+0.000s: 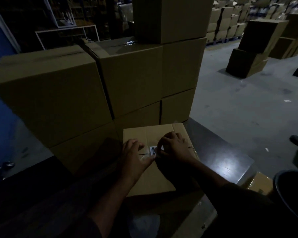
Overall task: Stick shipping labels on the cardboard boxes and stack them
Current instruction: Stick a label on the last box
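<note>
Stack: tall brown cardboard boxes (62,93) wait behind.
Box: a flat brown cardboard box (155,176) lies on the dark table (227,162).
Left hand (136,157): fingers spread, pressing the box top.
Right hand (174,148): pinching the label's edge.
Label: small white barcode sticker (153,150) at the taped seam.
Risk: dim light; it may crease or land crooked.

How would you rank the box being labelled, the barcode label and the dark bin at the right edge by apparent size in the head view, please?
1. Box being labelled
2. Dark bin, cut off by the frame, so unsure
3. Barcode label
</note>
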Demonstrator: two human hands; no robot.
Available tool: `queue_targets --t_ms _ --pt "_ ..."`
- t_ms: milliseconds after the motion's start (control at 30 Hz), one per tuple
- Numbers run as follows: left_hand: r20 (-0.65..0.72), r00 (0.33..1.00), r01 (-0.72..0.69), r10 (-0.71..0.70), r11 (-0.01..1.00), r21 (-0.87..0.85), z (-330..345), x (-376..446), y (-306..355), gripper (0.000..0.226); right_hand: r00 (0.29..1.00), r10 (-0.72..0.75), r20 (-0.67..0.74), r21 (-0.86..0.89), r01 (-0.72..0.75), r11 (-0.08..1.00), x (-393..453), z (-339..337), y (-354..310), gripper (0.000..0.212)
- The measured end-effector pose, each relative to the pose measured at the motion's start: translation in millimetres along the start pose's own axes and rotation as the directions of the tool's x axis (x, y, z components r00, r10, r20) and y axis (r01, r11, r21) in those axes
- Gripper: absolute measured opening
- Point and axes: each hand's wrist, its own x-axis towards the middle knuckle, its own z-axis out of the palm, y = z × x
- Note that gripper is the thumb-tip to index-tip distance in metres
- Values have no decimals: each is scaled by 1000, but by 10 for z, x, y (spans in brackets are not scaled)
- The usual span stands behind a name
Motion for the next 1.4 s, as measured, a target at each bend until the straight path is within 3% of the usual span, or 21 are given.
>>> queue_targets --t_ms 300,467,600,700,833,967,1100,1233,1333,1400 --pt "23 1000 17 -17 1000 25 -23 -20 34 56 998 -27 54 22 26 999 38 26 -31 45" --pt "23 1000 14 -14 1000 11 -34 -27 45 56 996 -29 88 0 30 1000 45 -1 -71 33" --pt "25 999 37 -37 999 0 -45 -23 67 58 994 -35 101 6 34 999 45 12 -96 52" --pt "30 999 38 -38 999 6 -47 -17 65 63 994 -30 103 12 29 1000 57 5 -102 31" --pt "40 998 42 -43 999 20 -52 -24 41 63 994 -42 98 13 41 999 68 42 -98 44" --pt "44 998 40 -42 999 34 -56 -30 56 62 993 -36 109 35 33 999 83 61 -64 37" --pt "43 999 29 -31 998 53 -36 -17 37 58 999 -1 46 122 -5 992 59 67 21 47" --pt "-1 1000 15 -15 976 216 -19 90 74 47 992 97 -80 99 -88 991 -310 80 -15 62" --pt "40 995 84 -92 980 178 -67 336 127 51 979 99 -176 -5 -101 995 -813 104 -127 40" --pt "187 978 59 -96 979 197 -113 559 99 80 973 83 -215 -39 -94 995 -1039 104 -195 31"
